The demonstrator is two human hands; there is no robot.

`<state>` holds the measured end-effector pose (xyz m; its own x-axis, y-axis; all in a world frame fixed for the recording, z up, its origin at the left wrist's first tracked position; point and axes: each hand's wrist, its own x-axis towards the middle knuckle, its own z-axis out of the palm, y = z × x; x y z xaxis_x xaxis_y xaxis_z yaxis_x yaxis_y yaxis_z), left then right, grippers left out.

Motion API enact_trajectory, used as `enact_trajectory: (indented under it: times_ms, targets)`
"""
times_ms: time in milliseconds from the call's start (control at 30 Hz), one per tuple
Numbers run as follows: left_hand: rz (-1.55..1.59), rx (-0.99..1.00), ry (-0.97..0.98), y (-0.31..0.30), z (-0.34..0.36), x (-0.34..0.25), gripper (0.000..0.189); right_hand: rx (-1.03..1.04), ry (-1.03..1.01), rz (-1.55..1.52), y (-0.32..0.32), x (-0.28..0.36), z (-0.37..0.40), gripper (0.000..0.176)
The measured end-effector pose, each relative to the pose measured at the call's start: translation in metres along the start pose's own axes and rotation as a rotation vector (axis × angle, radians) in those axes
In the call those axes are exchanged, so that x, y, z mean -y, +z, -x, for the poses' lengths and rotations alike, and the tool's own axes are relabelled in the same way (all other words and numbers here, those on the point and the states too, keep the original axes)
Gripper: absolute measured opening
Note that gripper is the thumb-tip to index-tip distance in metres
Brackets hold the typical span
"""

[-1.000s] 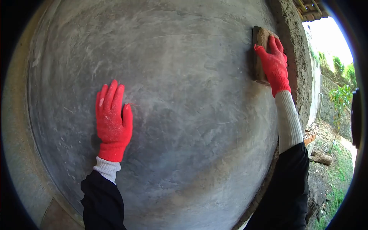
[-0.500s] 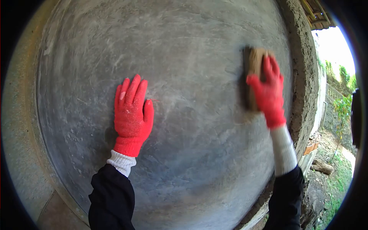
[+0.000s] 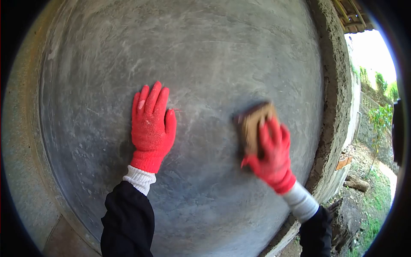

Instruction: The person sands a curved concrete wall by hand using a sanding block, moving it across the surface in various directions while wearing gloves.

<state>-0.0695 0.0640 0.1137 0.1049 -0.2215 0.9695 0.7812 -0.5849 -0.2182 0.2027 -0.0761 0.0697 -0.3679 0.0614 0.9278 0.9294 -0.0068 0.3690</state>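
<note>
My left hand (image 3: 150, 124), in a red knitted glove dusted with pale powder, lies flat on the grey cement-plastered wall (image 3: 205, 68), its fingers pointing up. Right of it, my right hand (image 3: 274, 158), also red-gloved, grips a tan wooden block (image 3: 253, 128) with a dark layer along its wall side. The block leans to the right and appears to be against the wall. Motion blurs it a little, and my palm and fingers cover part of it. Faint scratches and lighter smears mark the plaster around both hands.
A rough concrete edge (image 3: 336, 85) borders the plaster on the right. Past it are a sloping bank with green plants (image 3: 380, 118), a cut log (image 3: 356, 183) and a tiled roof edge (image 3: 353, 17). A lighter border strip (image 3: 25, 141) runs down the left.
My right hand has swept the wooden block down and to the left across the wall, tilting it further. My left hand stays on the plaster, appearing slightly further right in view.
</note>
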Motion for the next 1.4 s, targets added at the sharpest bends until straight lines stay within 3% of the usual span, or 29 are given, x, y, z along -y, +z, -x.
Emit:
enact_trajectory:
  times_ms: [133, 200, 300, 400, 467, 567, 700, 800, 1000, 1033, 1133, 1267, 1367, 1400]
  targets:
    - [0.0, 0.002, 0.012, 0.001, 0.0, 0.003, 0.048, -0.303, 0.273, 0.06, 0.022, -0.05, -0.157, 0.071]
    - [0.012, 0.007, -0.003, 0.001, 0.0, 0.002, 0.048, -0.327, 0.342, 0.068, 0.027, -0.05, -0.172, 0.071]
    - [0.023, 0.001, -0.007, 0.001, 0.0, 0.001, 0.049, -0.26, 0.218, 0.053, 0.023, -0.017, -0.113, 0.072]
    - [0.041, 0.002, -0.015, 0.001, 0.0, 0.002, 0.05, 0.031, 0.08, 0.007, 0.012, 0.044, 0.017, 0.084]
    - [0.05, -0.003, -0.023, 0.002, 0.002, 0.001, 0.05, 0.142, -0.104, -0.118, 0.014, 0.062, 0.065, 0.088]
    - [0.046, 0.005, -0.016, 0.0, -0.001, 0.001, 0.05, 0.088, -0.068, -0.078, 0.01, 0.047, -0.009, 0.087]
    - [0.052, 0.017, -0.029, 0.0, -0.001, 0.001, 0.051, -0.25, 0.177, 0.049, 0.028, 0.007, -0.158, 0.068]
    - [0.058, 0.015, -0.024, 0.0, -0.001, 0.001, 0.051, -0.296, 0.282, 0.071, 0.033, 0.006, -0.171, 0.066]
    - [0.228, -0.106, -0.001, 0.0, 0.004, 0.005, 0.051, 0.096, 0.007, -0.146, 0.024, 0.102, 0.044, 0.085]
    - [0.225, -0.104, 0.001, -0.002, 0.005, 0.007, 0.051, 0.133, -0.023, -0.164, 0.023, 0.109, 0.048, 0.087]
    - [0.288, -0.125, 0.025, -0.012, 0.006, 0.011, 0.051, -0.003, 0.017, -0.17, 0.026, 0.095, -0.028, 0.086]
    - [0.24, 0.01, 0.045, -0.046, 0.022, 0.003, 0.052, -0.254, 0.232, -0.095, 0.04, 0.063, -0.184, 0.076]
    - [0.241, 0.093, -0.026, -0.066, 0.038, -0.009, 0.052, -0.324, 0.292, -0.085, 0.048, 0.069, -0.196, 0.072]
    - [0.259, 0.132, -0.083, -0.073, 0.047, -0.015, 0.053, -0.246, 0.269, -0.111, 0.043, 0.077, -0.177, 0.073]
